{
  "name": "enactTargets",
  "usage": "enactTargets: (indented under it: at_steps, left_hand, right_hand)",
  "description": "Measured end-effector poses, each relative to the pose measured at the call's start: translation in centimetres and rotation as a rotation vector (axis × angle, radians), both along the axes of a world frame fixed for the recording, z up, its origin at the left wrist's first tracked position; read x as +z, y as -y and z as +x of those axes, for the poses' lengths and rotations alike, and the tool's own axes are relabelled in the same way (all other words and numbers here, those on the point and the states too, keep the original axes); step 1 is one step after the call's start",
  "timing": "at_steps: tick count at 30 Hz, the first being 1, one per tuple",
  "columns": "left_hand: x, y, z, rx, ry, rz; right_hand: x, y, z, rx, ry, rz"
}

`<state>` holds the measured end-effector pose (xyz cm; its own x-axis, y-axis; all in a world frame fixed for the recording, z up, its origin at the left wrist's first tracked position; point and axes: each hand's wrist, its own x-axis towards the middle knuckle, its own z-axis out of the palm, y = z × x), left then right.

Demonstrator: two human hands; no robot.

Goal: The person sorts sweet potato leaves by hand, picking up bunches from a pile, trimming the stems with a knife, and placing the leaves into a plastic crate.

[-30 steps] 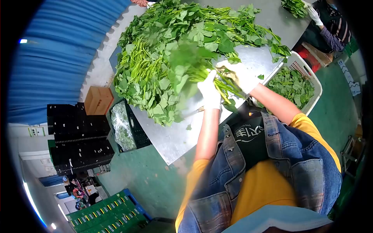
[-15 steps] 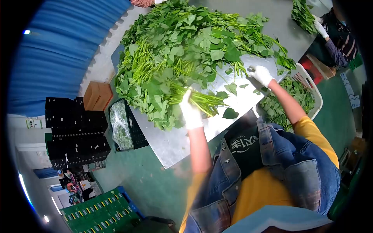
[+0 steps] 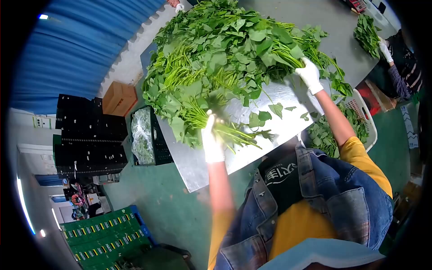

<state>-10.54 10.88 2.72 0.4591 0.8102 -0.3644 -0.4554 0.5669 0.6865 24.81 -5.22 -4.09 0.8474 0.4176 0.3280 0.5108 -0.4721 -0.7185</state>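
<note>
A big heap of leafy green stems (image 3: 202,58), much like sweet potato greens, covers most of the metal table (image 3: 193,173). My left hand (image 3: 211,137), in a white glove, is closed round a bunch of greens (image 3: 198,114) at the heap's near edge. The cut ends of that bunch stick out to the right over the bare metal. My right hand (image 3: 309,75), gloved too, grips the stem ends of another bunch (image 3: 283,51) at the right of the heap. Its leaves still lie among the others. Loose leaves (image 3: 276,109) are scattered between my hands.
A white basket of greens (image 3: 366,118) stands at the table's right. A co-worker's gloved hand (image 3: 385,49) holds a bunch (image 3: 366,36) across the table. On the left are a crate with a plastic-wrapped bundle (image 3: 143,137), a cardboard box (image 3: 119,99) and stacked black crates (image 3: 90,130).
My right hand has moved up to the heap and now grips a bunch of stems. My left hand with its bunch has shifted slightly left. The co-worker's bunch is lower in view.
</note>
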Motion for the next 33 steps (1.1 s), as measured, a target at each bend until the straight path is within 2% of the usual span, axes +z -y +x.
enactTargets:
  at_steps: [1,2,4,5,7,9,10,11,13,15,16,19,21,23,25,26,29,31,33]
  left_hand:
    - [0.2,0.0,0.0,-0.001,0.000,-0.002]
    - [0.5,-0.2,0.1,-0.010,-0.016,0.012]
    - [0.2,-0.8,0.2,-0.080,0.002,-0.010]
    - [-0.1,-0.9,0.3,-0.085,0.000,-0.011]
    - [-0.5,-0.3,0.8,-0.121,-0.039,0.047]
    - [-1.3,0.1,1.2,-0.069,-0.078,-0.004]
    - [-2.1,0.0,1.0,-0.081,-0.059,-0.026]
    - [-2.9,0.0,0.7,-0.091,-0.040,-0.049]
    - [-2.4,0.9,0.2,-0.088,-0.010,-0.066]
    - [-1.6,1.8,0.0,0.027,-0.011,0.017]
    - [-1.5,1.9,-0.3,0.017,-0.023,0.068]
    - [-0.4,3.0,-0.7,0.024,-0.015,0.134]
    - [-0.5,3.4,-1.0,0.014,-0.059,0.226]
    - [-0.4,3.6,-1.1,0.088,-0.173,0.414]
    - [-0.6,3.7,-1.4,0.140,-0.099,0.367]
    - [-1.0,3.7,-2.1,0.120,-0.094,0.360]
    - [-0.9,3.8,-3.5,0.135,-0.093,0.340]
    - [0.4,4.3,-4.0,0.165,-0.150,0.188]
    - [-0.2,4.2,-4.0,0.206,-0.137,0.178]
  right_hand:
    - [1.0,0.1,-0.8,-0.037,0.338,0.045]
    - [1.1,0.0,-0.8,-0.039,0.339,0.045]
    - [1.4,-0.3,-1.2,0.076,0.270,-0.266]
    - [0.9,-1.3,-2.4,-0.020,0.608,-0.526]
    - [-0.6,-1.8,-5.2,0.110,0.828,-0.460]
    - [-1.5,-0.9,-8.5,0.430,0.558,-0.791]
    - [-2.7,0.5,-9.3,0.597,0.439,-0.627]
    - [-3.8,1.3,-9.5,0.648,0.369,-0.528]
    - [-2.8,2.3,-9.8,0.686,0.261,-0.629]
    - [-4.6,1.7,-8.5,0.461,0.163,-0.355]
    - [-4.5,1.4,-7.9,0.424,0.101,-0.318]
    - [-4.9,-0.9,-5.8,0.288,0.152,-0.329]
    - [-5.2,-3.7,-4.0,0.242,0.046,-0.451]
    - [-6.2,-6.0,-2.8,0.249,0.130,-0.431]
    - [-5.1,-7.9,-2.6,0.171,0.056,-0.535]
    - [-5.2,-8.8,-1.9,0.148,-0.065,-0.630]
    - [-5.8,-10.1,-0.3,0.199,-0.054,-0.660]
    - [-3.0,-9.2,-1.9,0.235,0.123,-0.355]
    - [1.0,-8.0,-4.7,0.299,0.115,-0.193]
